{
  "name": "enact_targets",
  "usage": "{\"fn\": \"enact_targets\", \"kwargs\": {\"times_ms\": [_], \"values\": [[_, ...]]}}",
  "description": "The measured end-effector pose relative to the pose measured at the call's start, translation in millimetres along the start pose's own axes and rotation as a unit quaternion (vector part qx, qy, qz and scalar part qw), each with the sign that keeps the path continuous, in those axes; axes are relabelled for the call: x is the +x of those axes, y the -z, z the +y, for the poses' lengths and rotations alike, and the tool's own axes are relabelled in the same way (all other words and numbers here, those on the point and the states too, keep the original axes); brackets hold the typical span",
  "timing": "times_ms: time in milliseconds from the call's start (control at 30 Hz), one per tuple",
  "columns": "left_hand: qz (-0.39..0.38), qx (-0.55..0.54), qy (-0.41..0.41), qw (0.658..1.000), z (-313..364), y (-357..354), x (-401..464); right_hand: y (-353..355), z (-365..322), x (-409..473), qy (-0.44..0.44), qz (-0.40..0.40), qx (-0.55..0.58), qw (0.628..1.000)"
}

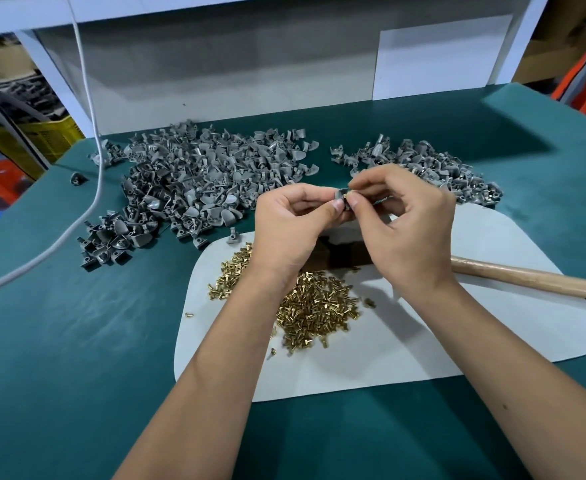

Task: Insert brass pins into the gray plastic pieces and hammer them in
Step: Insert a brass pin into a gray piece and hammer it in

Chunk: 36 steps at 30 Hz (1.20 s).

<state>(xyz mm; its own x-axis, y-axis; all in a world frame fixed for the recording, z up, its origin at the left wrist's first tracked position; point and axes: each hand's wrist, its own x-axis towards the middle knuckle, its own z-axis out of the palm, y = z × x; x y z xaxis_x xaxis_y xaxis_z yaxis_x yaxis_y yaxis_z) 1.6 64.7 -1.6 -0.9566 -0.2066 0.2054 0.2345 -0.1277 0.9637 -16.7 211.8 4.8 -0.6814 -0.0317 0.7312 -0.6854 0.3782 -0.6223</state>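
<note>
**Pin meets plastic piece between two hands**

The left hand (293,216) pinches a gray plastic piece (340,199) between thumb and fingers, holding it up above the table (76,341). The right hand (405,220) meets it from the other side, thumb and forefinger pressed together on a brass pin (346,193) at the top of the piece. The two sets of fingertips touch around the piece.

Below both wrists a heap of brass pins (315,310) lies on a white mat (423,341). A hammer handle (534,280) lies on the mat just beyond the right wrist, its head hidden under the hands. Beyond the left hand spreads a large pile of gray pieces (198,174); beyond the right hand, a smaller pile (423,164).
</note>
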Motion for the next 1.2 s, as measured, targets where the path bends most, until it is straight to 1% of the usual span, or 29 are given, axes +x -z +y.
{"fn": "enact_targets", "kwargs": {"times_ms": [300,633,733,867,1000,1067,1200], "values": [[0.001,0.023,-0.01,1.0,1.7,0.2,-0.1,-1.7,3.3,-0.2,-0.033,-0.03,0.028,0.999],[0.009,0.128,-0.054,0.99,4.9,-3.9,-0.6,0.1,2.1,2.0,-0.069,-0.059,0.055,0.994],[0.015,0.151,-0.059,0.987,4.3,-7.3,-1.7,-0.5,1.3,1.0,-0.059,-0.051,0.037,0.996],[0.046,0.181,-0.076,0.979,1.1,-15.2,-1.9,-4.0,-2.9,-1.8,-0.027,-0.024,-0.003,0.999],[0.067,0.198,-0.074,0.975,-4.2,-19.1,-2.1,-5.7,-2.7,-3.1,-0.015,-0.013,-0.034,0.999],[0.061,0.202,-0.073,0.975,-5.4,-17.6,-1.7,-6.7,-0.5,-4.2,-0.019,-0.012,-0.042,0.999],[0.005,0.195,-0.07,0.978,-1.4,-12.9,-1.0,-4.7,5.9,0.1,-0.057,-0.008,-0.025,0.998]]}}
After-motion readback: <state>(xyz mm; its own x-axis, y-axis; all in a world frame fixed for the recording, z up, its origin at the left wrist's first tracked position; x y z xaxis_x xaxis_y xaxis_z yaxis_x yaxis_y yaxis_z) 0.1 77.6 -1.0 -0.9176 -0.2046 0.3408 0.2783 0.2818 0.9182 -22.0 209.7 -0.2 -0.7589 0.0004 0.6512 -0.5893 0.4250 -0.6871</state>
